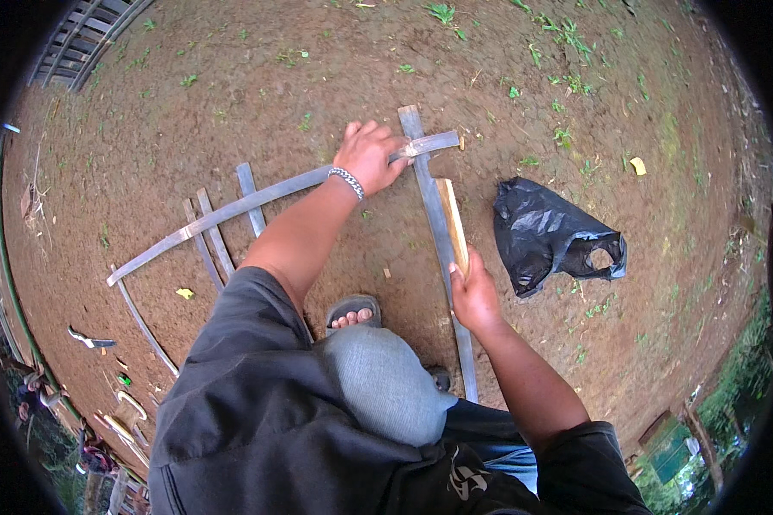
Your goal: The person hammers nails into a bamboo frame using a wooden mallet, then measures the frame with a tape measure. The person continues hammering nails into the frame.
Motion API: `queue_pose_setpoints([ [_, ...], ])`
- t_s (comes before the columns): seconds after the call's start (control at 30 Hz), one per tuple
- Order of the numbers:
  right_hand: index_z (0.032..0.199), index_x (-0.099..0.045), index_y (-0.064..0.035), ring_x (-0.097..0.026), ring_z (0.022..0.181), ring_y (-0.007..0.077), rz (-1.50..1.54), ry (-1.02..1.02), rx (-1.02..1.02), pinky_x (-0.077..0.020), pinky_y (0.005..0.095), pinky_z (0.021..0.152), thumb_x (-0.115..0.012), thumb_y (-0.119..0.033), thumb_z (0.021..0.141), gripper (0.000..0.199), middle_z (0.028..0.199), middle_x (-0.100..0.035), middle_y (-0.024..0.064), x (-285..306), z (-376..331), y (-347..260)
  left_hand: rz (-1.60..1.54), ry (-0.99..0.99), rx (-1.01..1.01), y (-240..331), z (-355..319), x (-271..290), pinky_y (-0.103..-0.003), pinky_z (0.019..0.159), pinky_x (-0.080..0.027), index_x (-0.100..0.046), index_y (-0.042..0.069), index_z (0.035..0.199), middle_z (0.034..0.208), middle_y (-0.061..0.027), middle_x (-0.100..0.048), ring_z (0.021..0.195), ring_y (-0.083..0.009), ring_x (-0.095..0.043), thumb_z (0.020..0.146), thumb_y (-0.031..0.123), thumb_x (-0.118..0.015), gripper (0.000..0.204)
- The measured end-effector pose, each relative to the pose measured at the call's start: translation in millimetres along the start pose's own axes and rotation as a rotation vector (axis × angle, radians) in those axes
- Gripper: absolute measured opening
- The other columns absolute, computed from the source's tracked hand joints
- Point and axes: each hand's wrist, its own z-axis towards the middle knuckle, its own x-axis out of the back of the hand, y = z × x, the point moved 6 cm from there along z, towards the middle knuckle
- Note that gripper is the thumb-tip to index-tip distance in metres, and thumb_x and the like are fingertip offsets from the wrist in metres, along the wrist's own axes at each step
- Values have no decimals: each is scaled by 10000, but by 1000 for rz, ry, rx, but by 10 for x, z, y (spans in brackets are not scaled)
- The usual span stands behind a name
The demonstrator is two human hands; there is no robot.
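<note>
Bamboo slats lie crossed on bare brown earth, and both hands are on them. One long grey slat (266, 199) runs from the near left up to the far right, where its tip ends past the crossing. A second long slat (438, 232) runs from far to near, crossing the first under the left hand (371, 154). That hand is pressed down flat over the crossing, fingers spread and curled over the long slat, a beaded bracelet (347, 181) on its wrist. The right hand (472, 296) is closed around the near end of a short pale wooden piece (452, 221), which lies along the right side of the upright slat, touching or just beside it; which one cannot be told. Three shorter slats (219, 232) lie under the long curved one to the left, and a thin curved strip (142, 322) runs nearer on that side. A foot in a grey sandal (353, 312) rests on the earth between the two arms. To the right, well apart from the slats, lies a crumpled black plastic bag (551, 236). A small yellow leaf (185, 293) sits near the short slats, and sparse green weeds dot the far ground
</note>
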Motion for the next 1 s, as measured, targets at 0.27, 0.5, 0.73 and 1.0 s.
queue_pose_setpoints([
  [0.27,1444,-396,-68,-619,1048,523,6,154,135,-503,565,885,-568,-181,995,494,1143,-647,314,70,219,-296,-4,104,-75,-16,-26,-26,-406,938,-376,-766,166,1098,964,-5,-662,995,-207,-576,852,269,-741,268],
  [0.5,1446,-400,-73,-627,1052,512,-64,174,215,-513,560,883,-575,-154,984,500,1205,-636,291,-66,422,-204,6,149,-112,-27,-42,-48,-417,957,-370,-760,166,1129,988,11,-671,1010,-187,-579,858,272,-742,292],
  [0.73,1438,-432,-70,-636,1036,504,-38,216,241,-526,546,870,-596,-157,974,499,1186,-643,300,6,446,-173,9,113,-101,-41,-38,-62,-420,960,-368,-756,158,1127,996,10,-669,1011,-192,-579,858,269,-741,292],
  [1.0,1424,-432,-36,-631,1037,511,-146,99,187,-524,540,870,-604,-118,962,499,1179,-642,306,49,586,-115,14,120,-109,-47,-35,-51,-428,958,-370,-747,147,1145,1008,3,-662,1030,-204,-572,864,258,-728,303],
])
